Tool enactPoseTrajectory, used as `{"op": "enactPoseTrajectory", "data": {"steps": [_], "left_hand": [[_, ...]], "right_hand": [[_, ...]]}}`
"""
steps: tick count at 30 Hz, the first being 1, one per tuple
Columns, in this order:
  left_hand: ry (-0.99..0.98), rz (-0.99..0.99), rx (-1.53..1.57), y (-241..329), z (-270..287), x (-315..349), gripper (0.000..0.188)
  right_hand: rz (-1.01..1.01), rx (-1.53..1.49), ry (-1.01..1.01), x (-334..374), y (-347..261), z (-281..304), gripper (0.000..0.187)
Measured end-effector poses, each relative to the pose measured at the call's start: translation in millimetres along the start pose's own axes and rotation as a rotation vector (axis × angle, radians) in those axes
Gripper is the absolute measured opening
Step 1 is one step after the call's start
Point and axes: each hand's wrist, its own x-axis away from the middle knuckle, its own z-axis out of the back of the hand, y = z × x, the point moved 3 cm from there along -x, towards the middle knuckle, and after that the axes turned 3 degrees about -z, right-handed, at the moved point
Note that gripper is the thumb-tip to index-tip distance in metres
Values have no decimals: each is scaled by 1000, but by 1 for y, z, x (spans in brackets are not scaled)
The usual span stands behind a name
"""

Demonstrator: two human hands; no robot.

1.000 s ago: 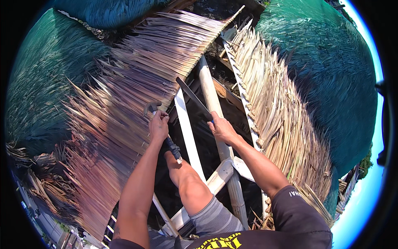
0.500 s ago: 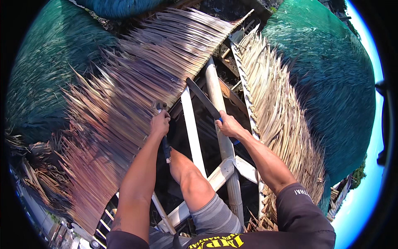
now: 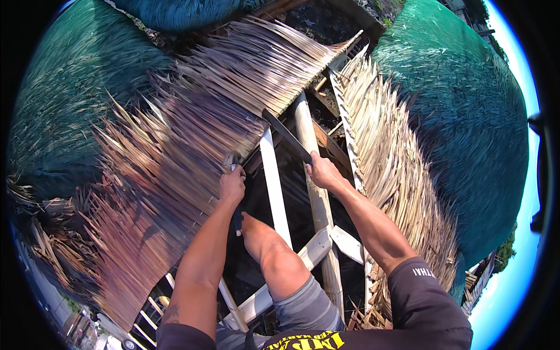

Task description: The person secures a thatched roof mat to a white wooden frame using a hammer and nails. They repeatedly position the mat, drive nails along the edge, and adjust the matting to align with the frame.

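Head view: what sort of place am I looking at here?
Probably outdoors, up on a thatched roof with its frame partly open. The dried-leaf thatch panel lies beside bare pale poles, green netting covers neighbouring slopes, and blue sky shows at right.

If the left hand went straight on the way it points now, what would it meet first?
Probably the brown thatch, hammer head first: the left hand holds a hammer. Head and thatch overlap in view; whether they touch is unclear.
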Motion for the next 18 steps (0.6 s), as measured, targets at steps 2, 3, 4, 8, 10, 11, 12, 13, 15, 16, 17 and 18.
{"op": "enactPoseTrajectory", "data": {"steps": [2, 3, 4, 8, 10, 11, 12, 13, 15, 16, 17, 18], "left_hand": [[36, -114, -30, 9, 4, -11, 11], [71, -173, -15, 13, 5, -18, 12], [11, -178, -18, 18, -1, -21, 13], [11, -321, 86, 55, -18, -91, 15], [3, -336, 227, 68, -25, -118, 16], [-11, -303, 251, 72, -29, -131, 17], [-24, -271, 274, 75, -33, -139, 18], [-54, -168, 262, 73, -36, -144, 20], [-48, -158, 270, 72, -38, -146, 20], [-57, -135, 260, 70, -39, -144, 21], [-38, -155, 270, 68, -38, -143, 20], [-29, -164, 292, 67, -38, -143, 21]], "right_hand": [[71, -270, 142, -11, 17, -16, 32], [-11, -553, 139, -30, 23, -25, 31], [-67, -881, 154, -41, 33, -35, 30], [-159, -1613, 182, -168, 26, -48, 14], [-480, -1779, 111, -238, 21, -48, 20], [-435, -1784, 126, -261, 16, -51, 23], [-378, -1822, 119, -279, 9, -54, 24], [-431, -1906, 140, -299, 0, -52, 23], [-552, -2057, 164, -317, -15, -55, 18], [-576, -2137, 165, -319, -21, -52, 16], [-581, -2120, 263, -318, -27, -51, 14], [-602, -1884, 395, -313, -28, -45, 17]]}}
